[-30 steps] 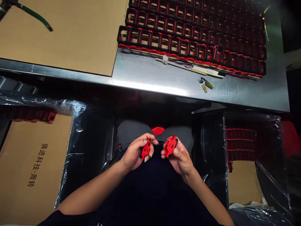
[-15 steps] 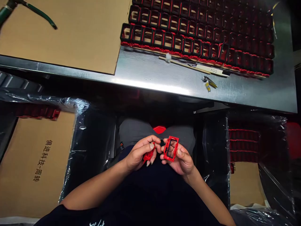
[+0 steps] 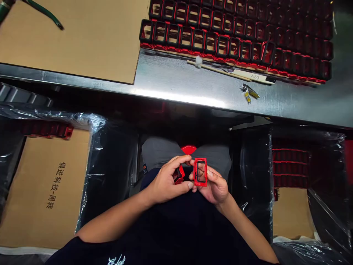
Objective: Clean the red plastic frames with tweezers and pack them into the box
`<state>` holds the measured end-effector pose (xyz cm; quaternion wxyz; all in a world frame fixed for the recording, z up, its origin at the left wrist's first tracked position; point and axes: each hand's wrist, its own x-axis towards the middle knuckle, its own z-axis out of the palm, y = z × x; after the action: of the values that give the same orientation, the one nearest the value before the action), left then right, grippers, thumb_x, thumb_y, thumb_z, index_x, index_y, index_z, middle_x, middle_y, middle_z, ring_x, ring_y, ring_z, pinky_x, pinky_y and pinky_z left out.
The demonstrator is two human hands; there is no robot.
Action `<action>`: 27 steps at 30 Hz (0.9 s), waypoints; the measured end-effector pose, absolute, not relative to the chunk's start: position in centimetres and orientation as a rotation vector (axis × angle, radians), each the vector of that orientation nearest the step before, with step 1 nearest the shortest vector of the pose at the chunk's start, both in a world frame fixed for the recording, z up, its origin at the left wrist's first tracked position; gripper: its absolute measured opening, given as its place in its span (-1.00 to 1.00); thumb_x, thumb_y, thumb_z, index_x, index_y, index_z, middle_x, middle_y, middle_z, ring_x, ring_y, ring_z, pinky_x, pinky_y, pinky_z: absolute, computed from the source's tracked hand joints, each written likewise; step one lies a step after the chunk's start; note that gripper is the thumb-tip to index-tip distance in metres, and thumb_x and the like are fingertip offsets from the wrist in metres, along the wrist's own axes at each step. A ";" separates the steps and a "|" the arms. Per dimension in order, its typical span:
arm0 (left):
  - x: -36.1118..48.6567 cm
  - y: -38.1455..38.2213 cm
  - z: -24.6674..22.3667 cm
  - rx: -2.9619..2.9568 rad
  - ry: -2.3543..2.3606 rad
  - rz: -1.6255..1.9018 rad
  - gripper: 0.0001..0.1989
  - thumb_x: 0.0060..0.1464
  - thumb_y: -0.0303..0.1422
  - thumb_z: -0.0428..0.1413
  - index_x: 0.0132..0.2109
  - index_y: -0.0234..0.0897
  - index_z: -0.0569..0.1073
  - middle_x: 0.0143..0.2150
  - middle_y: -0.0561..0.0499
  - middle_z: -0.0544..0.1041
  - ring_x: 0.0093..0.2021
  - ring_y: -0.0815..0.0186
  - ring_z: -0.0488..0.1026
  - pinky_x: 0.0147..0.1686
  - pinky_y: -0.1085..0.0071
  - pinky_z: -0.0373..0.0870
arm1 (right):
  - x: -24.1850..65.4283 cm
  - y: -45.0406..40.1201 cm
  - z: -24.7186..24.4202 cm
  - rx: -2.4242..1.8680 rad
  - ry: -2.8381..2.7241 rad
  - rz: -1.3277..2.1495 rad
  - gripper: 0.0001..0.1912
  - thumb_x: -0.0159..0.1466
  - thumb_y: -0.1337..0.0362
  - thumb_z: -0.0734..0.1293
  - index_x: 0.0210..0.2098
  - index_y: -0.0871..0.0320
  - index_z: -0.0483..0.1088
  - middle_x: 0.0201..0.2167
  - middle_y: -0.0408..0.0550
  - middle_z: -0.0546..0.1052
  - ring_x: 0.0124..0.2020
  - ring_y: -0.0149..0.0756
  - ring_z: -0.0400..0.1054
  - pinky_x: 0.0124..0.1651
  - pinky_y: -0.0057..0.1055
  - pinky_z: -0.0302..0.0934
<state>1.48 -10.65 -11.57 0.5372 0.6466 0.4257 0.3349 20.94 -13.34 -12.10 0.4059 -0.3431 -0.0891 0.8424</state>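
Note:
Above my lap, my right hand [image 3: 216, 186] grips a small red rectangular frame [image 3: 196, 180] with a black inner edge, its opening facing up at me. My left hand [image 3: 169, 180] is curled around a second red-and-black frame [image 3: 180, 174], which the palm and fingers partly hide. The left thumb and forefinger are spread toward the near side of the right-hand frame; whether they touch it I cannot tell.
Rows of red-and-black frames [image 3: 198, 38] stand on the metal table [image 3: 171, 81]. Close by lie a cotton-tipped stick [image 3: 215, 69], an A55-marked pen [image 3: 253, 76] and nail clippers [image 3: 250, 92]. Cardboard-lined bins flank me, left [image 3: 35, 191] and right [image 3: 292, 213], holding more frames. Green-handled pliers [image 3: 49, 16] lie on cardboard.
My left thumb and forefinger have spread apart, and the frame in that hand has turned and sits deeper in the palm. The right-hand frame has straightened upright. The view has shifted slightly.

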 end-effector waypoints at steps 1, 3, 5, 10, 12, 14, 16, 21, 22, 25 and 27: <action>1.5 -10.6 -11.5 1.579 1.002 0.803 -0.37 0.03 -0.29 0.31 0.24 -0.16 0.37 0.05 -0.11 0.57 0.03 0.10 0.57 0.07 0.13 0.55 | 20.9 -13.4 -12.2 -0.862 -0.225 2.129 -0.52 0.19 0.04 0.47 0.00 0.18 0.51 -0.32 0.05 0.67 -0.45 -0.23 0.52 -0.38 -0.30 0.41; 1.6 -10.5 -11.4 1.629 0.983 0.815 -0.36 0.02 -0.32 0.32 0.25 -0.17 0.37 0.08 -0.14 0.56 0.06 0.09 0.56 0.09 0.13 0.55 | 20.9 -13.6 -12.2 -0.845 -0.209 2.146 -0.56 0.20 0.05 0.45 -0.02 0.18 0.50 -0.32 0.05 0.67 -0.47 -0.25 0.50 -0.39 -0.31 0.40; 1.7 -10.5 -11.3 1.648 0.975 0.823 -0.36 0.01 -0.33 0.32 0.25 -0.17 0.37 0.12 -0.15 0.54 0.09 0.08 0.55 0.10 0.13 0.55 | 20.8 -13.6 -12.3 -0.817 -0.173 2.159 -0.61 0.21 0.05 0.45 -0.07 0.15 0.50 -0.33 0.01 0.67 -0.50 -0.28 0.50 -0.41 -0.34 0.38; 1.8 -10.6 -11.0 1.641 1.008 0.805 -0.36 -0.01 -0.32 0.33 0.23 -0.18 0.38 0.15 -0.16 0.54 0.10 0.05 0.55 0.10 0.08 0.56 | 20.7 -13.7 -12.4 -0.843 -0.132 2.200 -0.62 0.22 0.04 0.44 -0.07 0.11 0.47 -0.36 -0.03 0.68 -0.55 -0.28 0.49 -0.44 -0.35 0.37; 1.8 -10.6 -11.0 1.648 1.017 0.811 -0.36 0.00 -0.32 0.33 0.23 -0.19 0.38 0.15 -0.18 0.53 0.10 0.05 0.55 0.09 0.08 0.57 | 20.8 -13.8 -12.5 -0.864 -0.139 2.220 -0.61 0.22 0.02 0.43 -0.07 0.11 0.46 -0.36 -0.03 0.68 -0.57 -0.29 0.48 -0.45 -0.34 0.37; 1.9 -10.7 -10.9 1.675 1.014 0.842 -0.37 0.02 -0.32 0.32 0.24 -0.20 0.38 0.14 -0.19 0.53 0.10 0.05 0.55 0.08 0.08 0.58 | 20.7 -13.8 -12.6 -0.858 -0.143 2.235 -0.60 0.22 0.01 0.42 -0.06 0.12 0.45 -0.37 -0.03 0.67 -0.57 -0.28 0.48 -0.46 -0.34 0.37; 2.0 -10.7 -10.7 1.717 1.007 0.886 -0.37 0.05 -0.29 0.31 0.26 -0.21 0.37 0.12 -0.21 0.54 0.08 0.05 0.56 0.06 0.08 0.60 | 20.7 -13.9 -12.7 -0.837 -0.151 2.251 -0.58 0.21 0.00 0.41 -0.05 0.14 0.45 -0.36 0.00 0.67 -0.55 -0.27 0.49 -0.46 -0.34 0.37; 2.5 -10.6 -9.9 1.822 0.969 0.960 -0.35 0.10 -0.26 0.29 0.29 -0.28 0.33 0.09 -0.26 0.55 0.06 0.06 0.58 0.01 0.13 0.64 | 20.7 -14.2 -12.9 -0.763 -0.179 2.282 -0.55 0.20 -0.05 0.41 -0.09 0.15 0.44 -0.35 0.01 0.65 -0.53 -0.26 0.46 -0.45 -0.30 0.38; 2.6 -10.6 -9.7 1.841 0.960 0.971 -0.35 0.10 -0.26 0.28 0.30 -0.29 0.33 0.09 -0.27 0.55 0.07 0.06 0.58 0.01 0.14 0.64 | 20.7 -14.3 -13.0 -0.741 -0.176 2.282 -0.55 0.18 -0.06 0.42 -0.12 0.15 0.45 -0.37 0.00 0.64 -0.54 -0.26 0.45 -0.46 -0.30 0.37; 2.8 -10.6 -9.3 1.887 0.947 0.999 -0.36 0.10 -0.30 0.26 0.29 -0.34 0.33 0.09 -0.30 0.55 0.08 0.05 0.57 0.02 0.17 0.64 | 20.6 -14.3 -13.2 -0.679 -0.144 2.291 -0.59 0.15 -0.08 0.46 -0.27 0.14 0.48 -0.45 -0.03 0.60 -0.53 -0.23 0.44 -0.48 -0.30 0.37; 2.9 -10.6 -9.2 1.905 0.944 0.998 -0.34 0.08 -0.31 0.26 0.30 -0.35 0.32 0.11 -0.32 0.55 0.09 0.04 0.58 0.01 0.17 0.65 | 20.6 -14.3 -13.3 -0.667 -0.115 2.284 -0.61 0.13 -0.07 0.49 -0.32 0.14 0.50 -0.48 -0.05 0.58 -0.52 -0.23 0.44 -0.43 -0.26 0.40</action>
<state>2.91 -10.57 -9.21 0.3861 0.7481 0.3708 0.3920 20.56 -14.25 -13.29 0.3706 -0.2602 -0.0448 0.8905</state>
